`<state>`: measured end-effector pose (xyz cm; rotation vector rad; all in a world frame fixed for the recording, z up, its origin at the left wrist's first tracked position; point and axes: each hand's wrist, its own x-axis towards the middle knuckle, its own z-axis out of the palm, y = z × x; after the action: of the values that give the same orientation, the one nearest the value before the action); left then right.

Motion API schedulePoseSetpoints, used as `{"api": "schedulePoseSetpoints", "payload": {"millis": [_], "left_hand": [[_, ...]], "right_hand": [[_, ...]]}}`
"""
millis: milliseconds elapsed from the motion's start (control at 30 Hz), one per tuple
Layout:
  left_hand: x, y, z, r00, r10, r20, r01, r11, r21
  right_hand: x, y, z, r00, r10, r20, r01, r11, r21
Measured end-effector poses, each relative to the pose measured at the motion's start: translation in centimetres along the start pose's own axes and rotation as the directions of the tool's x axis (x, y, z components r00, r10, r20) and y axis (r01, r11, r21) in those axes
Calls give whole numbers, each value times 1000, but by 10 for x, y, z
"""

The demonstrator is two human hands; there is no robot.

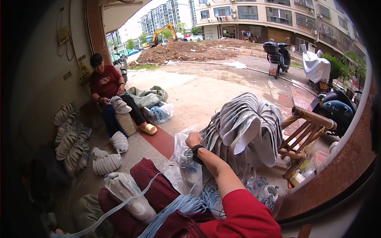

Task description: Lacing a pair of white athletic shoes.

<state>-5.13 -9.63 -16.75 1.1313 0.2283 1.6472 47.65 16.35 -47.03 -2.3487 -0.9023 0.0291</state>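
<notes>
- The person's right hand point(193, 139) reaches forward from a red sleeve point(242, 216), a black wristband point(196, 151) on the wrist; the fingers curl together over the top edge of a clear plastic bag point(180, 158), though whether they actually pinch the film cannot be told.
- The left hand is not in view.
- The bag stands just in front of the knees, touching the near side of a tall stack of grey-white shoe uppers point(242, 127) draped over a bamboo chair point(305, 133).
- Pale blue straps point(186, 204) lie in a loose heap across the lap, on a red checked cloth point(152, 182); one strap runs from there toward the lower left edge of the view.
- A single white upper point(131, 196) rests on the left thigh, just beside the straps.
- To the left, more uppers sit in small piles on the floor point(105, 162) and in rows against the wall point(69, 135).
- A second person in a red shirt point(105, 83) sits by the wall, well apart, with an upper on the lap.
- Beyond the red threshold strip point(160, 141) the concrete yard point(198, 89) lies open up to a heap of earth point(186, 51); parked scooters point(278, 55) line its right edge.
</notes>
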Motion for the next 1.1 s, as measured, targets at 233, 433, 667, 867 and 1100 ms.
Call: {"api": "schedulePoseSetpoints", "payload": {"millis": [233, 433, 667, 867, 1100], "left_hand": [[12, -128, 5, 768, -552, 324, -82, 418, 905], [26, -141, 2, 765, -622, 167, 110, 382, 918], [-15, -128, -37, 789, -613, 29, 211, 315, 926], [-12, -146, -74, 855, -512, -80, 281, 327, 902], [9, -196, -118, 929, -351, -116, 270, 433, 860]], "right_hand": [[-184, -173, -114, 257, -961, 99, 185, 149, 971], [-254, -146, -186, 6, -933, 359, -53, 359, 932], [-267, -142, -156, -175, -845, 506, -56, 521, 851], [-255, -168, -134, -141, -802, 580, -26, 589, 808], [-240, -178, -97, 73, -964, 257, 554, 253, 793]]}}
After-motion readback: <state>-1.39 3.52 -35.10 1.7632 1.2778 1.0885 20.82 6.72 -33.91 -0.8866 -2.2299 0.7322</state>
